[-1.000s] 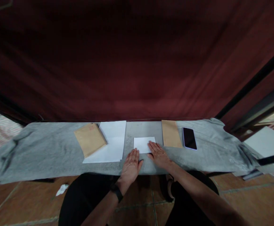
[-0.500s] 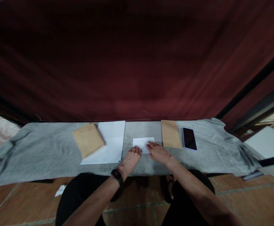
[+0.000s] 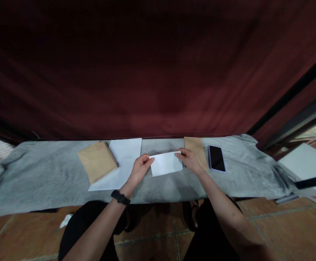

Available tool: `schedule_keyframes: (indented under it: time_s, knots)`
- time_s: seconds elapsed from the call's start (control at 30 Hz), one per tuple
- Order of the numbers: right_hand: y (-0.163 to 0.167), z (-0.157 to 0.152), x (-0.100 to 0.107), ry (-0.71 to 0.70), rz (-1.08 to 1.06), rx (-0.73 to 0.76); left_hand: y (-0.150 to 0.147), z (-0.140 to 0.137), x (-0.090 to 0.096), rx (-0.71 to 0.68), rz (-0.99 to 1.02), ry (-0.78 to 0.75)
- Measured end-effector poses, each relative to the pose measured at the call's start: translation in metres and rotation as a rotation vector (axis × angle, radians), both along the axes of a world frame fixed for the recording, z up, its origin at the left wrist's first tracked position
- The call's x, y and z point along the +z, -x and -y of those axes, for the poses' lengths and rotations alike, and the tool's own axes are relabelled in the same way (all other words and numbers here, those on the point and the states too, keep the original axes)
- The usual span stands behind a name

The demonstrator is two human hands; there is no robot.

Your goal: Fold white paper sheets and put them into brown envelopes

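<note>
Head view: Dark red fabric is hanging beyond a long grey cloth. On its left, larger white sheets are lying partly beneath a stack of brown envelopes; on its right, a single brown envelope is resting flat. Between them, a small white paper is spanning the gap between two hands, its right end sitting slightly farther out than its left; whether its near edge is touching the cloth cannot be told. The left hand is pinching the far left corner, the right hand the far right one. A phone is lying just beside the single envelope. Thumbs are pressing on the paper's upper face; light, matching pressure is probably serving best, keeping the paper taut and level, while squeezing harder would be risking creased corners.
</note>
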State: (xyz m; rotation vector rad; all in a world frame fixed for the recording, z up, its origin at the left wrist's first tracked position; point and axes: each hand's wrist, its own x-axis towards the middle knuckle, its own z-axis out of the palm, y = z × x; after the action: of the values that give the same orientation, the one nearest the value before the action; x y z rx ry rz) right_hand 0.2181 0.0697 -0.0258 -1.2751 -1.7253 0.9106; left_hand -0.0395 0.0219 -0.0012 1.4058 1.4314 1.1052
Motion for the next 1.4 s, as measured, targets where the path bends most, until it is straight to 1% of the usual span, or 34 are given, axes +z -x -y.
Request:
schedule_keyframes:
  time_s: [0.07,0.13,0.23,0.3,0.33,0.4,0.43,0.5,0.57,0.63,0.7,0.8,0.87,0.93,1.0,1.03,1.1,1.13,1.23,1.4]
  knots:
    - [0.005,-0.008,-0.006,0.048,-0.062,-0.102,-0.005,-0.002,-0.006,0.017,0.19,0.113]
    - [0.012,-0.015,-0.014,0.071,-0.038,-0.172,-0.011,-0.001,-0.018,0.024,0.265,0.186]
    - [0.02,-0.022,-0.025,0.079,0.034,-0.208,-0.019,-0.003,-0.04,0.083,0.223,0.221]
    - [0.024,-0.022,-0.028,0.081,0.078,-0.233,-0.021,-0.008,-0.051,0.134,0.173,0.237]
    - [0.026,-0.021,-0.028,0.063,0.133,-0.249,-0.022,-0.011,-0.055,0.147,0.144,0.245]
    - [0.029,-0.015,-0.027,-0.03,0.339,-0.264,-0.022,-0.016,-0.06,0.152,0.051,0.252]
    - [0.032,-0.01,-0.026,-0.099,0.467,-0.249,-0.021,-0.017,-0.061,0.153,0.001,0.253]
    - [0.038,0.0,-0.028,-0.231,0.675,-0.156,-0.021,-0.019,-0.062,0.152,-0.082,0.251]
    - [0.046,0.01,-0.034,-0.297,0.744,-0.029,-0.021,-0.018,-0.062,0.145,-0.13,0.259]
    - [0.054,0.02,-0.044,-0.313,0.777,0.058,-0.021,-0.017,-0.06,0.139,-0.21,0.261]
    - [0.059,0.026,-0.054,-0.305,0.821,0.089,-0.021,-0.014,-0.058,0.148,-0.361,0.236]
    - [0.06,0.031,-0.065,-0.281,0.87,0.084,-0.022,-0.009,-0.053,0.173,-0.68,0.177]
    - [0.059,0.031,-0.068,-0.279,0.883,0.079,-0.026,-0.004,-0.05,0.183,-0.867,0.095]
    - [0.058,0.031,-0.068,-0.285,0.888,0.078,-0.034,-0.002,-0.05,0.16,-0.984,-0.04]
    - [0.057,0.031,-0.068,-0.286,0.891,0.082,-0.046,-0.002,-0.052,0.062,-1.034,-0.162]
    - [0.057,0.031,-0.068,-0.286,0.894,0.086,-0.052,-0.003,-0.054,-0.006,-1.043,-0.193]
    - [0.057,0.031,-0.069,-0.286,0.9,0.091,-0.062,-0.007,-0.061,-0.111,-1.054,-0.196]
    - [0.056,0.031,-0.07,-0.288,0.9,0.089,-0.065,-0.008,-0.064,-0.132,-1.063,-0.177]
    - [0.057,0.031,-0.073,-0.298,0.883,0.062,-0.064,-0.011,-0.075,-0.104,-1.096,-0.13]
    - [0.056,0.03,-0.077,-0.284,0.854,-0.022,-0.05,-0.01,-0.084,-0.062,-1.122,-0.13]
